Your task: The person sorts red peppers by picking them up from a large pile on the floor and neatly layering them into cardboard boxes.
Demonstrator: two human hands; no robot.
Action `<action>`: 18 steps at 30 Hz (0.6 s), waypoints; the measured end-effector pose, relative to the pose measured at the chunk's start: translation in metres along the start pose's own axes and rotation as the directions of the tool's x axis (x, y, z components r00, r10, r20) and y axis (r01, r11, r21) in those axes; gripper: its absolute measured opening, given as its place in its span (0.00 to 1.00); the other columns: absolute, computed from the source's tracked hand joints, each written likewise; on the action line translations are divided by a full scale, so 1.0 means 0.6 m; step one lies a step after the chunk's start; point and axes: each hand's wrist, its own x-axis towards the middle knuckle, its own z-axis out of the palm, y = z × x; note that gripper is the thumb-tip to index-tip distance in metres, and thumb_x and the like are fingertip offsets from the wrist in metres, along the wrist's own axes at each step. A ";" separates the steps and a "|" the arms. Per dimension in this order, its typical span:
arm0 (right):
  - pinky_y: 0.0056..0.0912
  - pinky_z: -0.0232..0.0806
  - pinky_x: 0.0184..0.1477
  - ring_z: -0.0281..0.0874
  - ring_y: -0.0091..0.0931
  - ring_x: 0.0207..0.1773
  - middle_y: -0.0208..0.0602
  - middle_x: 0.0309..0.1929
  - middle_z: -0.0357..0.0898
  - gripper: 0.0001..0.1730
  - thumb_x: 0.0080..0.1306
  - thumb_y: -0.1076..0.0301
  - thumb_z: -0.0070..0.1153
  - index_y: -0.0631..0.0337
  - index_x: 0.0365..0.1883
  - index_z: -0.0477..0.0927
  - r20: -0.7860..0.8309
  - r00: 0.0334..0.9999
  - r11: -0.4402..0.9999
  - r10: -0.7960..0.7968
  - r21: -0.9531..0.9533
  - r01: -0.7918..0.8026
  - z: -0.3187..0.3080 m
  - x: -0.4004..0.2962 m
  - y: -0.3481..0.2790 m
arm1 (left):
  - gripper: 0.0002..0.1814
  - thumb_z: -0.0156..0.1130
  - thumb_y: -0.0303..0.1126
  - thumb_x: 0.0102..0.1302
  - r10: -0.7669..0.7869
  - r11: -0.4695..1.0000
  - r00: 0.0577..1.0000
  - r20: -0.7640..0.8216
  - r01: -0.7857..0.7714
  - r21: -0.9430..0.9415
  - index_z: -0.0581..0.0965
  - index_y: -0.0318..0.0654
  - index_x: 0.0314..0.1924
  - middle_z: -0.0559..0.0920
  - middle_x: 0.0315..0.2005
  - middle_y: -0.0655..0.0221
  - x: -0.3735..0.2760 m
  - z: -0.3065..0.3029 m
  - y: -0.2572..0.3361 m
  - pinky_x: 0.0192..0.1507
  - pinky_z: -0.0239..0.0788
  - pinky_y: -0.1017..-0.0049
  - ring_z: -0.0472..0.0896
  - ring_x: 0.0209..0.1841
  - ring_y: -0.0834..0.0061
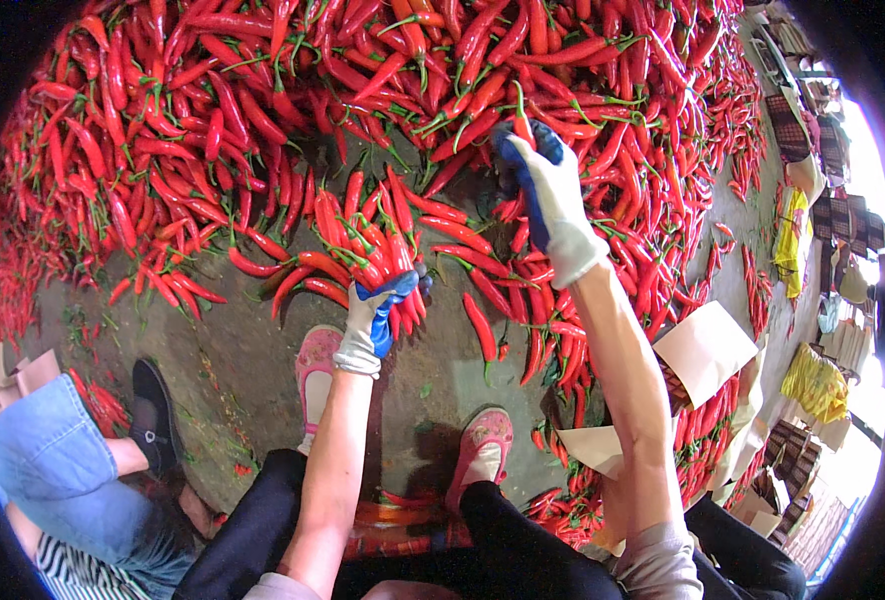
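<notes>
My left hand, in a white and blue work glove, grips a bunch of red chili peppers with their green stems gathered near the thumb. Farther out and to the right, my right hand wears a matching glove and pinches one red chili pepper, its stem pointing away from me. That hand is over the edge of a large heap of red chili peppers. Its fingertips are partly hidden. Several loose chili peppers lie on the floor between my hands.
The heap spreads across the concrete floor. A person in jeans sits at my left, a black shoe on the floor. To my right are a crate of packed chilies, a sheet of cardboard and yellow bags.
</notes>
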 end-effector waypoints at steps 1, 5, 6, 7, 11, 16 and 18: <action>0.29 0.70 0.33 0.75 0.24 0.28 0.33 0.29 0.80 0.15 0.62 0.60 0.61 0.64 0.39 0.79 -0.097 0.994 0.981 -0.044 -0.194 0.024 0.011 0.014 -0.006 | 0.22 0.67 0.28 0.58 0.011 0.999 1.000 0.004 -0.011 0.033 0.74 0.31 0.53 0.83 0.41 0.57 -0.001 -0.001 -0.003 0.47 0.79 0.61 0.84 0.41 0.60; 0.46 0.73 0.46 0.82 0.48 0.41 0.56 0.34 0.82 0.30 0.55 0.45 0.63 0.68 0.35 0.82 -0.197 0.926 0.425 -0.322 -0.904 -0.044 0.063 0.073 -0.050 | 0.23 0.67 0.28 0.59 0.004 0.999 1.000 0.004 -0.004 0.033 0.74 0.33 0.54 0.83 0.41 0.58 0.005 -0.012 -0.011 0.47 0.79 0.61 0.84 0.41 0.60; 0.46 0.74 0.45 0.82 0.47 0.40 0.56 0.33 0.82 0.31 0.54 0.43 0.64 0.69 0.33 0.82 -0.195 0.952 0.407 -0.236 -0.910 -0.085 0.067 0.081 -0.054 | 0.24 0.68 0.29 0.59 -0.007 0.999 1.000 0.002 0.007 0.033 0.73 0.33 0.55 0.82 0.42 0.59 0.004 -0.002 -0.009 0.48 0.78 0.62 0.83 0.41 0.61; 0.46 0.74 0.45 0.82 0.48 0.41 0.57 0.34 0.82 0.32 0.53 0.42 0.64 0.68 0.33 0.83 -0.194 0.945 0.405 -0.263 -0.911 -0.075 0.068 0.085 -0.050 | 0.25 0.68 0.30 0.60 -0.016 1.000 1.000 0.008 0.016 0.021 0.73 0.33 0.56 0.82 0.42 0.59 0.006 -0.002 -0.012 0.48 0.78 0.62 0.83 0.41 0.61; 0.46 0.73 0.46 0.82 0.47 0.41 0.57 0.34 0.82 0.33 0.52 0.41 0.64 0.68 0.34 0.83 -0.131 0.975 0.453 -0.179 -0.891 -0.036 0.054 0.083 -0.016 | 0.25 0.69 0.31 0.60 -0.028 1.000 0.999 0.024 0.028 0.005 0.73 0.34 0.56 0.82 0.42 0.59 0.006 -0.016 -0.017 0.47 0.78 0.62 0.83 0.41 0.61; 0.36 0.72 0.40 0.82 0.35 0.33 0.44 0.28 0.83 0.24 0.60 0.50 0.60 0.65 0.39 0.82 0.048 0.946 0.808 0.322 -0.535 -0.247 0.025 -0.015 0.067 | 0.22 0.69 0.30 0.60 -0.020 0.999 0.999 0.044 0.018 0.037 0.74 0.34 0.53 0.83 0.41 0.58 0.007 -0.008 -0.014 0.45 0.79 0.63 0.84 0.41 0.60; 0.39 0.72 0.41 0.82 0.37 0.35 0.45 0.32 0.83 0.24 0.61 0.50 0.60 0.62 0.44 0.80 0.086 0.992 0.641 0.091 -0.767 0.008 0.023 -0.051 0.094 | 0.21 0.68 0.29 0.60 0.010 0.997 1.000 0.019 -0.011 0.074 0.75 0.34 0.52 0.83 0.41 0.58 0.009 -0.020 -0.023 0.45 0.79 0.63 0.84 0.41 0.60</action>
